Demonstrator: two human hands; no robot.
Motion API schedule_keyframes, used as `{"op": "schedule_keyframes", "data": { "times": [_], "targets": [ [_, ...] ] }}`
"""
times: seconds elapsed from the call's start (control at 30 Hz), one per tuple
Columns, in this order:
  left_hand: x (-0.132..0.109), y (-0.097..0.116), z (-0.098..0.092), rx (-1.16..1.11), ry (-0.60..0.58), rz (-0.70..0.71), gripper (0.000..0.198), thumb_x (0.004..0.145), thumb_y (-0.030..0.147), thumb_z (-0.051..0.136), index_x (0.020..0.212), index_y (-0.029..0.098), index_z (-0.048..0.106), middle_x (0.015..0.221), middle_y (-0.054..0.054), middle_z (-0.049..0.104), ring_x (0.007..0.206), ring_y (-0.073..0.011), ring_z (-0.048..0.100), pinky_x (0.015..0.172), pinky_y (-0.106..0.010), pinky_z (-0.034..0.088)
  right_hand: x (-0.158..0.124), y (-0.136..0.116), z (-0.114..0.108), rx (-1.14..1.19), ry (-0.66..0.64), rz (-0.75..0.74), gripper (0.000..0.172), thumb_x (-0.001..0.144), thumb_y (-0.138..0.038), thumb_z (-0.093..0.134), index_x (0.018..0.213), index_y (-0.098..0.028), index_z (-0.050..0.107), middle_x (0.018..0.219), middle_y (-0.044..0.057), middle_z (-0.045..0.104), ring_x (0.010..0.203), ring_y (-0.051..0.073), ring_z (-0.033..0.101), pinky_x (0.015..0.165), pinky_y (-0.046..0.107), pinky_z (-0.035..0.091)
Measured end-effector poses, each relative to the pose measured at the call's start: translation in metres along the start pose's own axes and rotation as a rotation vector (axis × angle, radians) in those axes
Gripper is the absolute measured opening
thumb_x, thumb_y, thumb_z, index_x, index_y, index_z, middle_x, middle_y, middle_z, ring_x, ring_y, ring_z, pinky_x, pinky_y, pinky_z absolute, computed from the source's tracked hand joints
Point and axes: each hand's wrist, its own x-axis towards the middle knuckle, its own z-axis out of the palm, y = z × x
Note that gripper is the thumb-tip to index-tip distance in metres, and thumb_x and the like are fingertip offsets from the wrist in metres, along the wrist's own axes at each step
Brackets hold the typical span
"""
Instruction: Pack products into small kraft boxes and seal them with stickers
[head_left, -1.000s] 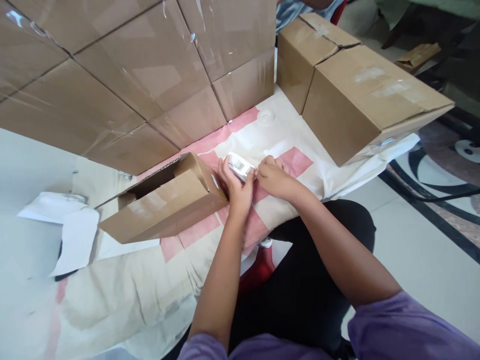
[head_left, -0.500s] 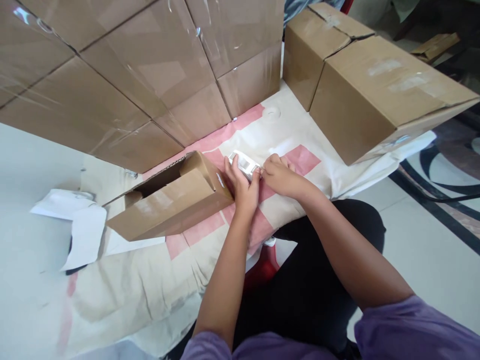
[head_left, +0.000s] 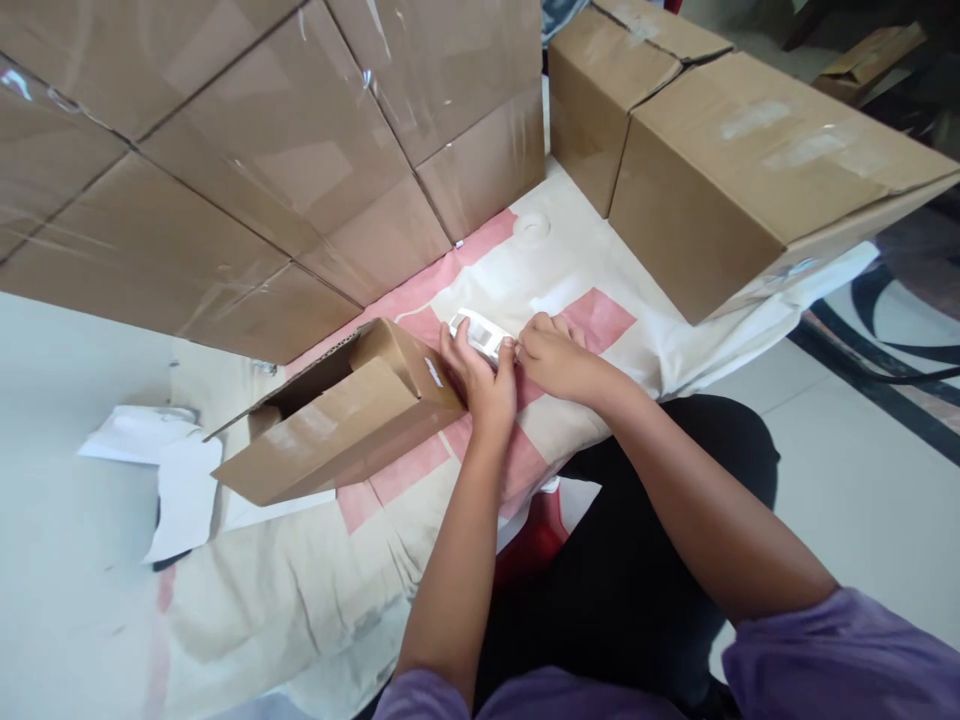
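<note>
My left hand (head_left: 480, 375) is wrapped around a small white packet-like item (head_left: 480, 336) with grey printed patches, holding it just above the cloth. Its exact kind is not plain. My right hand (head_left: 551, 352) has its fingers curled together against the near right end of this white item; whatever lies between those fingertips is hidden. Close beside my left hand, an open cardboard box (head_left: 352, 425) rests on its side with flaps raised and a small white label on its end. The pink and cream cloth (head_left: 487, 270) lies beneath both hands.
Stacked cartons in clear film (head_left: 247, 190) form a wall at the back left. Two large cartons (head_left: 697, 200) stand at the right. A white ring-shaped thing (head_left: 531, 225) lies on the cloth, and crumpled white paper (head_left: 184, 490) sits at the left.
The view has shifted slightly, so the cartons appear further left. The white item has tipped a little in my left hand, while both hands stay together at it.
</note>
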Motion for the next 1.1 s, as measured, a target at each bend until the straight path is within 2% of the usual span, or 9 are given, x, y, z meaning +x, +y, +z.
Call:
{"op": "schedule_keyframes", "data": {
  "times": [0.33,0.47,0.67,0.8,1.1],
  "targets": [
    [-0.0012,0.0007,0.002,0.036,-0.049,-0.026,0.063,0.098,0.047,0.051,0.151,0.02,0.029,0.167,-0.02,0.006,0.16,-0.0284,0.007,0.128,-0.047,0.019,-0.0016,-0.0073,-0.004,-0.016,-0.016,0.028,0.036,0.102,-0.023,0.029,0.115,-0.012,0.061,0.125,0.017,0.05,0.122,0.035,0.044,0.106,0.053,0.037],
    [-0.0009,0.0007,0.0027,0.056,-0.04,-0.013,0.059,0.099,0.046,0.049,0.149,0.021,0.031,0.168,-0.019,0.007,0.16,-0.0277,0.008,0.128,-0.048,0.019,-0.0016,-0.0091,-0.006,-0.022,-0.026,0.042,0.039,0.102,-0.025,0.027,0.118,-0.011,0.061,0.129,0.018,0.05,0.125,0.034,0.043,0.108,0.053,0.035],
    [-0.0019,0.0016,0.0029,0.022,-0.039,-0.008,0.061,0.099,0.046,0.049,0.15,0.017,0.031,0.167,-0.022,0.008,0.159,-0.0283,0.009,0.129,-0.046,0.017,-0.0005,-0.0094,-0.0053,-0.052,-0.024,0.048,0.041,0.102,-0.024,0.028,0.122,-0.01,0.061,0.133,0.019,0.05,0.127,0.035,0.042,0.108,0.054,0.035],
    [-0.0034,0.0035,0.0027,0.027,-0.035,-0.001,0.058,0.1,0.045,0.049,0.149,0.021,0.032,0.168,-0.018,0.01,0.159,-0.0275,0.011,0.128,-0.046,0.019,0.002,-0.0071,-0.0039,-0.058,-0.017,0.045,0.043,0.102,-0.026,0.029,0.125,-0.009,0.061,0.134,0.02,0.05,0.128,0.036,0.043,0.109,0.054,0.034],
    [-0.0039,0.0051,0.0026,0.054,-0.01,-0.005,0.055,0.1,0.042,0.05,0.149,0.021,0.034,0.168,-0.019,0.01,0.159,-0.0268,0.013,0.128,-0.046,0.021,0.0042,-0.009,-0.0081,0.001,-0.061,0.073,0.039,0.101,-0.024,0.034,0.124,-0.011,0.063,0.137,0.021,0.053,0.133,0.037,0.043,0.109,0.055,0.035]
  ]
}}
